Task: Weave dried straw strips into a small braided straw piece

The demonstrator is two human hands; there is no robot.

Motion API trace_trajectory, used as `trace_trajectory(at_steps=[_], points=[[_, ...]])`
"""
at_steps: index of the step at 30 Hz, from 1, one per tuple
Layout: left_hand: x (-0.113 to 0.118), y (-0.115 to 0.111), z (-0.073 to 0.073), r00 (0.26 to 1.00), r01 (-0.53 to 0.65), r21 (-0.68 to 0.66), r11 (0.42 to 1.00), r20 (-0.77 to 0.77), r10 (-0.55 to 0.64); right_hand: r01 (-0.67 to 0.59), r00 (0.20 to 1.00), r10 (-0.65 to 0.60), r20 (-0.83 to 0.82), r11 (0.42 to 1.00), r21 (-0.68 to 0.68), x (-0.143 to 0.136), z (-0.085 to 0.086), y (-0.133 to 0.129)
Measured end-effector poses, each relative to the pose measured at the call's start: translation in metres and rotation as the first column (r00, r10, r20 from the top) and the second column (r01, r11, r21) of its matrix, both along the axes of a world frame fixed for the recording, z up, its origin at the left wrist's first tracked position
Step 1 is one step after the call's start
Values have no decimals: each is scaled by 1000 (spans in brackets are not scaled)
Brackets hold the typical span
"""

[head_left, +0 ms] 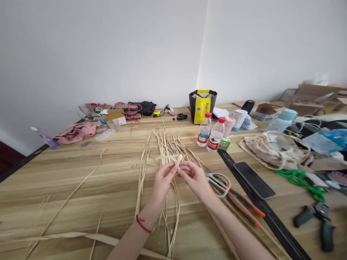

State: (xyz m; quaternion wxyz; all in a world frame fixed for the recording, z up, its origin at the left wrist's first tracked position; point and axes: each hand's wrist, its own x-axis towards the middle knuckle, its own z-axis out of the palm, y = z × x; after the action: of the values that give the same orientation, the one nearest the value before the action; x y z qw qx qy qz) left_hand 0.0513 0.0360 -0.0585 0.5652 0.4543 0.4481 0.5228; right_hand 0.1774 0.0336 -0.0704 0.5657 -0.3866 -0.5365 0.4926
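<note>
My left hand (pixel 165 177) and my right hand (pixel 193 177) meet over the middle of the table, fingertips pinched together. Between them is a pale, flat plant-fibre strip (pixel 178 160), folded or bent at the fingertips. Exactly how it is folded is too small to tell. Beneath and beyond the hands lies a loose bundle of long dry fibre strips (pixel 162 142), running from the back of the table toward me. Scissors (pixel 219 184) with pale handles lie just right of my right wrist, their blades partly hidden.
Orange-handled pliers (pixel 244 207), a black phone (pixel 254 180) and black-gripped cutters (pixel 316 220) lie to the right. Two red-capped bottles (pixel 204 130) stand behind, near a yellow-black bag (pixel 202 106). A pink cloth (pixel 76 133) is at left; a single strip (pixel 73 191) crosses the left side.
</note>
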Motion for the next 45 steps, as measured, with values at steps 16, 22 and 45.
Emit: trace_trajectory(at_steps=[16, 22, 45], points=[[7, 14, 1, 962, -76, -29, 997, 259, 81, -148, 784, 181, 594, 984, -103, 92, 36, -1], [4, 21, 1, 963, -96, -18, 995, 251, 97, -194, 497, 578, 647, 801, -566, 135, 17, 6], [0, 2, 18, 959, 35, -88, 995, 285, -9, -396, 902, 431, 29, 852, -342, 25, 20, 2]])
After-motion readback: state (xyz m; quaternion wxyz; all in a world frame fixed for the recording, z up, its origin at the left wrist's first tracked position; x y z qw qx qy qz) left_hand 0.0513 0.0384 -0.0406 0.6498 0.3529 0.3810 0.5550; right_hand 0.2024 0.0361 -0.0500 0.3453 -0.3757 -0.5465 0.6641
